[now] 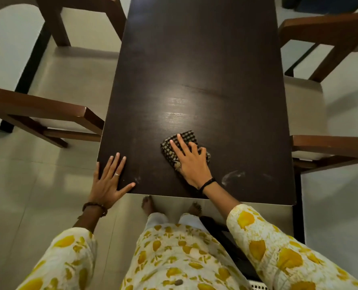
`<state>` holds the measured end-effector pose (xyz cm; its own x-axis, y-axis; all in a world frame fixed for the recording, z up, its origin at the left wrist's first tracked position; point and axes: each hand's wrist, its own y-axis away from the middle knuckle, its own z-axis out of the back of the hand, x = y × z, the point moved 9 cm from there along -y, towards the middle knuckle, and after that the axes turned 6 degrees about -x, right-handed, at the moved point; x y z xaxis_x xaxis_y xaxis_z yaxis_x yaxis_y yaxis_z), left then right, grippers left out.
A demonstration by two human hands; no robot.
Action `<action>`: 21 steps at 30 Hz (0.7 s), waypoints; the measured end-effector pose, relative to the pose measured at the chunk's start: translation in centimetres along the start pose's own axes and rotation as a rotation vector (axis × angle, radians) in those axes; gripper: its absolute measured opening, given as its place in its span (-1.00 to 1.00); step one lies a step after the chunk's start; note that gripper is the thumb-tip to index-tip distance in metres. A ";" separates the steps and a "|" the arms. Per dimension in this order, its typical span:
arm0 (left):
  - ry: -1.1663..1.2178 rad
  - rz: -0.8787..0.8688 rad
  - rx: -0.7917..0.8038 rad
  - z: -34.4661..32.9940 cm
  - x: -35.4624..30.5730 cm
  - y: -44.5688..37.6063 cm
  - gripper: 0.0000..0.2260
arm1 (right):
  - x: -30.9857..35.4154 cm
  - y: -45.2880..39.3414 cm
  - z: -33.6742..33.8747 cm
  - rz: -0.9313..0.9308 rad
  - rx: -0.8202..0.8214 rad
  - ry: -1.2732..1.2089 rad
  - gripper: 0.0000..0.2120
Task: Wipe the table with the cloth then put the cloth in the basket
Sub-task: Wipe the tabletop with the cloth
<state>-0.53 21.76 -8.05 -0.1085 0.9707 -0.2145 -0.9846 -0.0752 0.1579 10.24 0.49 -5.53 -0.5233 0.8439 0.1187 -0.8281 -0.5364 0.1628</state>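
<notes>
A dark wooden table (194, 70) stretches away from me. Near its front edge lies a folded black-and-tan checked cloth (175, 148), pressed flat under my right hand (191, 164), whose fingers spread over it. My left hand (109, 181) rests flat and open on the table's front left corner, holding nothing. Whitish smears (232, 176) mark the tabletop to the right of the cloth. A sliver of a white slatted thing (257, 286), perhaps the basket, shows at the bottom edge; I cannot tell for sure.
Brown wooden chairs with pale seats stand along both sides: two on the left (48, 120), two on the right (328, 149). The floor (27, 185) is pale tile. My bare feet (150, 206) stand just under the table's front edge.
</notes>
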 end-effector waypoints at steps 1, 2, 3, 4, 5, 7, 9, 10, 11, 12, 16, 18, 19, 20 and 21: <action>-0.007 0.007 0.005 -0.1 -0.1 0.0 -0.22 | -1.3 0.7 0.1 -0.024 -0.010 0.001 -0.39; -0.002 0.020 0.004 -0.2 -0.3 0.1 -0.20 | -2.6 1.5 0.2 -0.046 -0.017 0.004 -0.38; 0.006 0.040 0.001 -0.3 -0.7 0.1 -0.16 | -3.8 2.2 0.2 -0.067 -0.020 0.008 -0.37; 0.015 0.067 -0.002 -0.5 -1.1 0.1 -0.12 | -4.9 2.8 0.2 -0.085 -0.019 0.014 -0.37; 0.022 0.097 -0.008 -0.6 -1.6 0.0 -0.08 | -5.9 3.4 0.3 -0.100 -0.021 0.023 -0.36; 0.035 0.152 -0.019 -0.9 -2.4 -0.1 -0.02 | -7.9 4.5 0.4 -0.127 -0.017 0.046 -0.37; 0.046 0.181 -0.020 -1.1 -2.7 0.0 -0.01 | -10.2 5.7 0.4 -0.166 -0.002 0.057 -0.37; 0.048 0.184 -0.019 -1.1 -2.9 0.1 -0.02 | -11.4 6.4 0.5 -0.192 -0.001 0.060 -0.38; 0.047 0.175 -0.015 -1.1 -3.2 0.2 -0.05 | -12.6 7.2 0.6 -0.219 -0.001 0.063 -0.37; 0.046 0.146 -0.011 -1.0 -3.8 0.3 -0.09 | -13.7 7.9 0.6 -0.247 0.000 0.065 -0.37; 0.024 -0.099 -0.005 -1.2 -9.4 0.5 -0.32 | -18.2 11.1 0.7 -0.349 0.009 0.084 -0.37; 0.030 -0.176 -0.013 -1.6 -11.9 0.8 -0.40 | -20.4 12.8 0.7 -0.407 0.005 0.080 -0.38; 0.028 -0.195 -0.007 -1.8 -12.6 0.9 -0.40 | -21.5 13.6 0.8 -0.435 0.007 0.082 -0.38; 0.011 -0.221 -0.005 -1.9 -13.3 0.9 -0.40 | -22.5 14.6 0.8 -0.464 0.010 0.087 -0.38; -0.018 -0.265 -0.007 -2.0 -14.1 0.9 -0.40 | -23.4 15.4 0.8 -0.490 0.013 0.093 -0.39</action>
<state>-0.16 7.58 -6.87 0.1553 0.9607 -0.2302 -0.9792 0.1805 0.0924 9.90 -27.56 -5.06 -0.0893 0.9940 -0.0626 -0.9788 -0.0760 0.1901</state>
